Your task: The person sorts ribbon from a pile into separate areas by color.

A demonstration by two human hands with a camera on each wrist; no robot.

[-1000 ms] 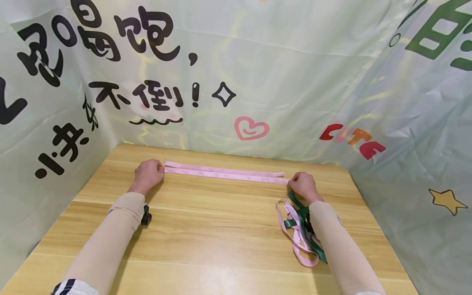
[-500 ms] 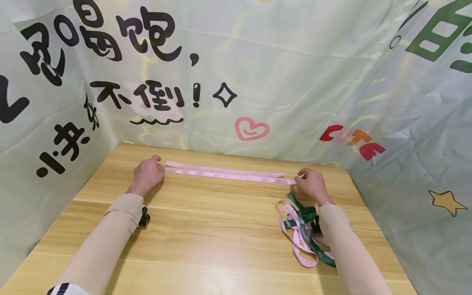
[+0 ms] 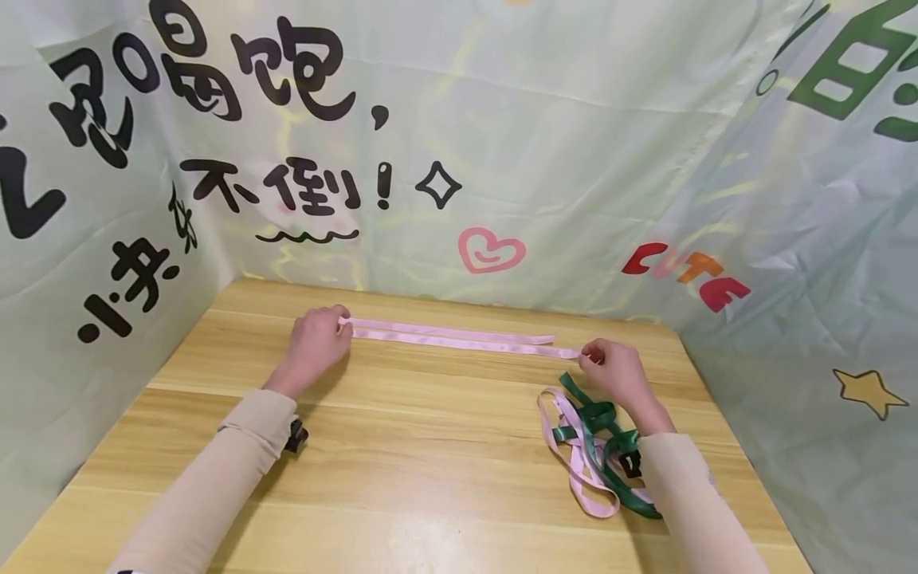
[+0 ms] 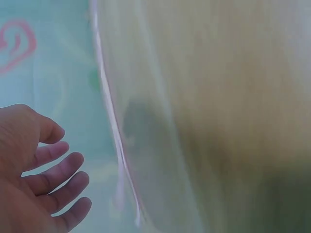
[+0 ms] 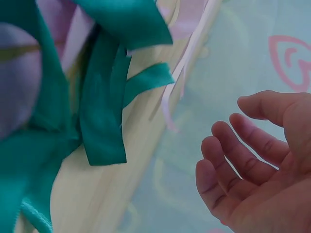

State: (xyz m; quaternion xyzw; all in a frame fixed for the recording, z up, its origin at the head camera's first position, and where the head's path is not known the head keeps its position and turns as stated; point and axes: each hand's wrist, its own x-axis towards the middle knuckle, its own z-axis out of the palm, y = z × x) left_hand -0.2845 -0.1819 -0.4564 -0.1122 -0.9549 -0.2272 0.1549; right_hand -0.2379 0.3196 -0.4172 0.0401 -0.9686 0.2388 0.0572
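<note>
Two pink strips, a loose hand at either end

My left fingers (image 4: 63, 168) bend loosely, thumb beside the first finger, with nothing between them in the left wrist view. My right fingers (image 5: 243, 158) curve softly, thumb well apart, and I see them gripping nothing.

My left hand (image 3: 317, 341) has just shifted inward and covers the left ends, which showed beside it a moment ago. My right hand (image 3: 615, 368) has drawn outward, baring more of the near pink strip's tip. Whether either hand touches a strip, I cannot tell.

Between my hands, the far pink strip (image 3: 452, 329) and the near pink strip (image 3: 452, 344) lie nearly parallel on the bench (image 3: 416, 446), the near one reaching farther right. I judge that the shift leaves their alignment undisturbed, with the left ends now within my reach.

Nearer me, by my right forearm, green ribbon (image 3: 597, 413) tangles with pink loops (image 3: 598, 508). Beyond the bench hangs a printed cloth (image 3: 574, 159).
</note>
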